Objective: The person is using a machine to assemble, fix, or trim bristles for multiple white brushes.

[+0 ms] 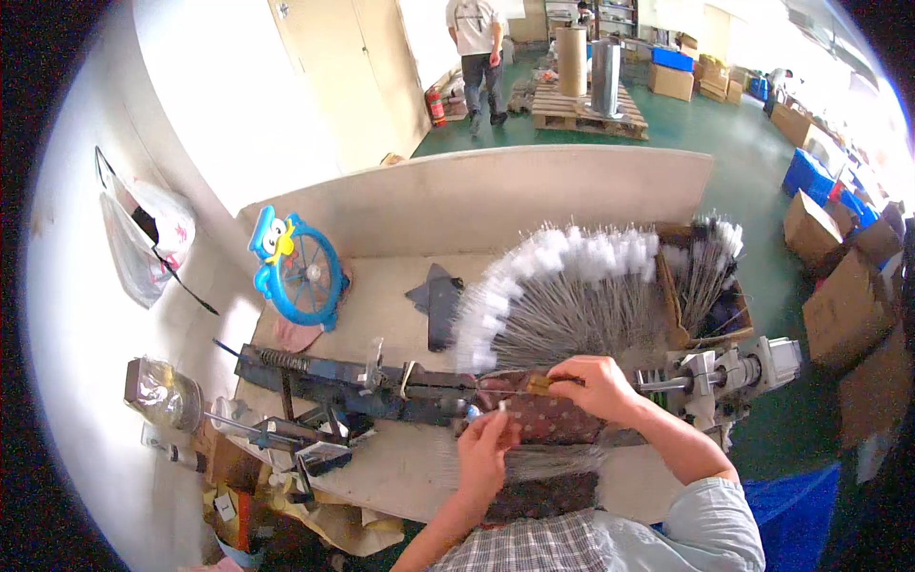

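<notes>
My right hand (593,386) is closed round a tool with a yellow-brown handle (541,384). A thin shaft points left from that handle. Lower and to the left, my left hand (484,448) pinches a small white piece (503,406); its exact kind is too small to tell. A blue-and-white bit (472,412) shows beside those fingertips. Both hands are over a dark red dotted cloth (558,419) at the bench machine (429,386). Beyond them spreads a fan of wire-stemmed brushes (572,296) with white heads. Thin wires (543,464) lie on the near side of the cloth.
A cardboard box (672,305) of similar brushes stands right of the fan. A blue cartoon fan (303,272) and a dark flat object (443,315) are at the left. A motor unit (734,372) sits at the bench's right end. A low board (515,195) edges the back; a person (475,48) is beyond.
</notes>
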Action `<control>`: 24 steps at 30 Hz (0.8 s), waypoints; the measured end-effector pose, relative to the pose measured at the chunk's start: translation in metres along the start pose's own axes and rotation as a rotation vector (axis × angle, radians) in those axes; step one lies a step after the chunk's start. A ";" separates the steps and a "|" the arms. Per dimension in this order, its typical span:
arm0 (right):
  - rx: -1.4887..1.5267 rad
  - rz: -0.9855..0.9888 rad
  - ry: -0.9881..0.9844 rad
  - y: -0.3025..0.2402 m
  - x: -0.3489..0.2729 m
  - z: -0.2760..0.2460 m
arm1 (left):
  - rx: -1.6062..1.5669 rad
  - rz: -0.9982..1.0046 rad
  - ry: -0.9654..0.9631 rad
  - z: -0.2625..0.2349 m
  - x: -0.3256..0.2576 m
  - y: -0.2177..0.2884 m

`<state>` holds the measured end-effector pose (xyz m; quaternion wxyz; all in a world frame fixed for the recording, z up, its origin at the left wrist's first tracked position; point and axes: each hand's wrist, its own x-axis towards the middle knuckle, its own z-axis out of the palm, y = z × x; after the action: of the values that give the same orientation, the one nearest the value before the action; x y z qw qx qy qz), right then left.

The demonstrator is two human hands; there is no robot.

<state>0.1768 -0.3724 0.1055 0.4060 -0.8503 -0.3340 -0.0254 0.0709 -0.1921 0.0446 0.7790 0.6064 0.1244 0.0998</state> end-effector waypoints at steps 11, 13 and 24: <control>0.343 0.192 -0.105 0.007 -0.012 -0.022 | -0.175 -0.130 -0.138 0.048 0.021 -0.019; 0.420 0.259 -0.162 0.006 -0.013 -0.026 | -0.224 -0.133 -0.108 0.053 0.020 -0.019; -0.332 -0.163 0.014 -0.013 0.037 0.026 | -0.347 -0.329 0.171 0.027 0.022 0.021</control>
<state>0.1919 -0.3283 0.1088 0.2588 -0.8755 -0.3902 -0.1191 0.1005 -0.2052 0.0699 0.8639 0.4245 0.2678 0.0427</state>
